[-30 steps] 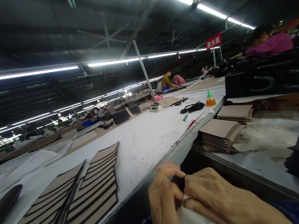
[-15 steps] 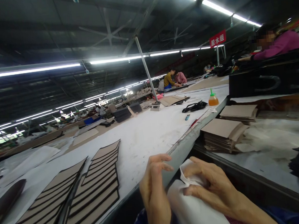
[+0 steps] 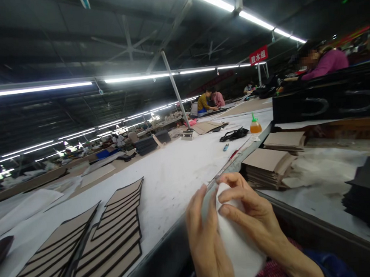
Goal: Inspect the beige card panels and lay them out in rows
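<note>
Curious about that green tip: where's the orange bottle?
In the head view, the orange bottle stands at the white table's right edge, beside a black tangle.

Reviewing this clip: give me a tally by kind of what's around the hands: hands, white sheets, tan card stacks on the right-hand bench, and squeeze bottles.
Hands: 2 (left hand, right hand)
White sheet: 1
Tan card stacks: 2 (front stack, rear stack)
Orange squeeze bottle: 1
Total: 6

white sheet (image 3: 235, 232) | red patterned cloth (image 3: 272, 272) | blue sleeve (image 3: 329, 266) | black-edged tan panels (image 3: 113, 251) | green-capped orange bottle (image 3: 255, 126) | red sign (image 3: 258, 55), white lettering
</note>
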Demonstrator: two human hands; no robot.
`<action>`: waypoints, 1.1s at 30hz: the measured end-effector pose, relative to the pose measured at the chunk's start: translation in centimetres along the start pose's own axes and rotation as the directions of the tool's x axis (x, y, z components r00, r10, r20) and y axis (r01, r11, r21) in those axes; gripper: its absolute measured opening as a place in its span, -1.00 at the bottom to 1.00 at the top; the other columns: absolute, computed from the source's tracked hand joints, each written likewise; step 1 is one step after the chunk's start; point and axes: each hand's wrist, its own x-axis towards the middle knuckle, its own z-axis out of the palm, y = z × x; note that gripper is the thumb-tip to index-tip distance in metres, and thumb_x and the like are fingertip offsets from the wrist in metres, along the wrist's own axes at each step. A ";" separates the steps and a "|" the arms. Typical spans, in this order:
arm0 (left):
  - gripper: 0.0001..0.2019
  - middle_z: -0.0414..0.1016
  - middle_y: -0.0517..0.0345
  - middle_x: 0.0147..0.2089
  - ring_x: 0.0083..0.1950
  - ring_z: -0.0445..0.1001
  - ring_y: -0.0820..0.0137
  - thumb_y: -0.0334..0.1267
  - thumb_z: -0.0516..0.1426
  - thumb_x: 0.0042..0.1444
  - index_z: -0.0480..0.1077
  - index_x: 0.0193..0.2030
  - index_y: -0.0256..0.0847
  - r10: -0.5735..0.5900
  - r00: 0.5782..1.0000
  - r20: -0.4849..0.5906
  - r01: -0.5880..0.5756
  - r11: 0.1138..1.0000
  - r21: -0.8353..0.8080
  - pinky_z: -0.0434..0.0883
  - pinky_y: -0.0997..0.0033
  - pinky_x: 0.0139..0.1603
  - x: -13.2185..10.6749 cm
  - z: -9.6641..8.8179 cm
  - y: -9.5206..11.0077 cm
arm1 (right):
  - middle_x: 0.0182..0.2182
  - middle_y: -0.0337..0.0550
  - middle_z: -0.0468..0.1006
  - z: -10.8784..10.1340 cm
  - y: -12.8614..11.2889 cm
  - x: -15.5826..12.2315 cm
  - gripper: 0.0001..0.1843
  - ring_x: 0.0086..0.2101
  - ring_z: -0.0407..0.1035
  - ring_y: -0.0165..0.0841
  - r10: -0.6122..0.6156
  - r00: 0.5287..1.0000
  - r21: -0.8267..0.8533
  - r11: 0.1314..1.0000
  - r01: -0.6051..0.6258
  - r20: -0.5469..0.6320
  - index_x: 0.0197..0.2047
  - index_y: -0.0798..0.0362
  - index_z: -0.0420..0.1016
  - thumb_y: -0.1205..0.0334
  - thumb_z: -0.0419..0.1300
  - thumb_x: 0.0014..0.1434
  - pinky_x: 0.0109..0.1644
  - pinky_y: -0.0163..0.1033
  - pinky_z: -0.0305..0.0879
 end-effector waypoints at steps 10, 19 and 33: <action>-0.44 -0.27 0.17 0.47 0.43 -0.18 0.09 -0.45 -0.03 0.24 0.08 0.32 0.13 0.051 0.997 0.063 -0.065 0.966 0.249 0.11 -0.09 0.32 -0.9 1.5 0.3 | -0.21 -0.25 0.54 0.6 0.4 -0.7 -0.56 -0.32 0.48 -0.44 0.367 0.926 0.667 0.670 -0.326 0.084 0.01 -0.20 0.39 0.27 0.35 0.07 -0.20 -0.34 0.40; -0.43 -0.20 0.15 0.46 0.43 -0.16 0.10 -0.49 -0.02 0.23 0.09 0.32 0.09 0.156 0.978 0.142 -0.188 0.950 0.249 0.28 0.02 0.25 -0.7 1.2 0.5 | -0.44 -0.27 0.53 0.4 -0.9 -0.9 -0.83 -0.44 0.42 -0.50 0.174 0.985 0.346 0.924 -0.160 -0.010 -0.16 -0.07 0.59 0.27 0.16 0.25 -0.31 -0.45 0.36; -0.35 -0.08 -0.09 0.42 0.40 -0.10 -0.04 -0.60 -0.02 0.17 -0.02 0.38 -0.12 0.244 0.933 0.265 -0.327 0.881 0.341 0.32 -0.08 0.19 -1.7 1.6 -0.3 | -0.53 -0.23 0.49 -0.7 -0.9 -1.3 -0.79 -0.50 0.38 -0.46 0.205 0.976 0.117 0.974 -0.196 -0.074 -0.29 0.08 0.56 0.21 0.12 0.26 -0.40 -0.41 0.31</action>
